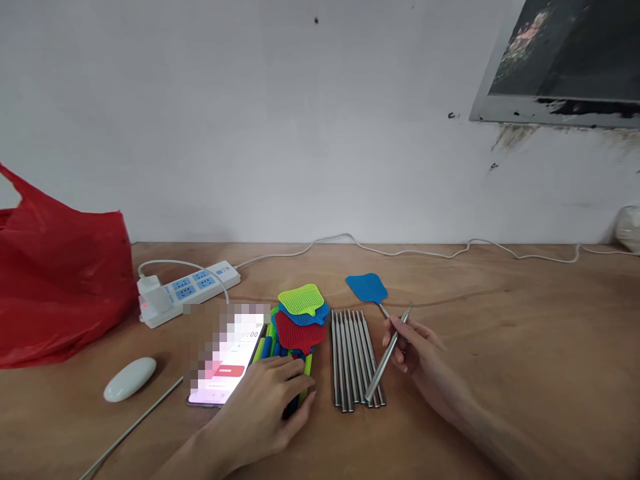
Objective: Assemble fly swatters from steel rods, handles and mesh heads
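My left hand (280, 400) curls over a bundle of coloured plastic handles (267, 347), with a dark blue handle (290, 407) between thumb and fingers. Perforated fly swatter heads in yellow-green (301, 300), blue and red (300, 331) are stacked just beyond it. Between thumb and fingers, my right hand (415, 343) grips a slim metal rod (387, 363), slanting over a row of similar metal rods (351, 360). A blue fly swatter head (367, 287) on a thin stem lies past my right fingertips; whether they also hold its stem is hidden.
Left of my left hand lie a lit phone (235, 360), a white mouse (130, 379) and a cable. Behind them sit a white power strip (200, 283) with a plugged-in charger and a red plastic bag (65, 287). A white cord (400, 253) runs along the wall.
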`<state>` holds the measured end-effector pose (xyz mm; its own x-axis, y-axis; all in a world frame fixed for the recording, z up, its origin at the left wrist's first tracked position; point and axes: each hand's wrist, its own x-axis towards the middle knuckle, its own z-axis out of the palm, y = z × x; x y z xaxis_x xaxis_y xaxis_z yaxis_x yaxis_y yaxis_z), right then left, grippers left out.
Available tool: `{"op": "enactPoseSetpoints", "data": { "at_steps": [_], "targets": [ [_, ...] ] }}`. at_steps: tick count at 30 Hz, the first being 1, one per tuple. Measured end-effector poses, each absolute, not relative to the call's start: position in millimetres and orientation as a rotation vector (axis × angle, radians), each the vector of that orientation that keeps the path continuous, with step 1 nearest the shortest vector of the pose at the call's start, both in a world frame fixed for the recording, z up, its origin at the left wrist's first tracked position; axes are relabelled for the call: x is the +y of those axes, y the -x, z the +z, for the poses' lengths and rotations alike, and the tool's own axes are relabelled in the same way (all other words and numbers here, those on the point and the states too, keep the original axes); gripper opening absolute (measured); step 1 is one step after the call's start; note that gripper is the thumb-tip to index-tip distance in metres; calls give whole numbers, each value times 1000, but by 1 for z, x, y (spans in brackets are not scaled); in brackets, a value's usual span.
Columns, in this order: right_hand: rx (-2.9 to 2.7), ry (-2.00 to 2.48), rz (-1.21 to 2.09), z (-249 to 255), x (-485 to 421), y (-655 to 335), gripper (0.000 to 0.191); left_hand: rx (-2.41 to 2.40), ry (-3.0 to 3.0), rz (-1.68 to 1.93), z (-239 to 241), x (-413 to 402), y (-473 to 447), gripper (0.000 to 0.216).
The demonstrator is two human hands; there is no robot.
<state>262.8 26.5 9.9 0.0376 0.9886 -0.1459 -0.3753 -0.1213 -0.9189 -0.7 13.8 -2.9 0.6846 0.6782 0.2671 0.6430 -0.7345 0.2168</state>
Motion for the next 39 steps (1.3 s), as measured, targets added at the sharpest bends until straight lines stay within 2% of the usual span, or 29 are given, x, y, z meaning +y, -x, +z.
{"op": "enactPoseSetpoints", "data": {
  "at_steps": [5,20,27,35,39],
  "targets": [
    [-955,1158,1427,12,24,-259,56,1104,-2738,504,-2,13,1,22],
    [-891,1036,1528,7,22,-264,47,1034,-2649,681,2,12,2,25],
    [-1192,968,1554,4,20,-265,40,995,-2375,754,10,9,0,41],
    [-1349,1054,1530,-5,18,-256,38,1109,-2531,534,-1,8,0,32],
    [-1487,1134,1375,-17,17,-255,38,1145,-2690,473,-4,11,3,31]
  ]
}}
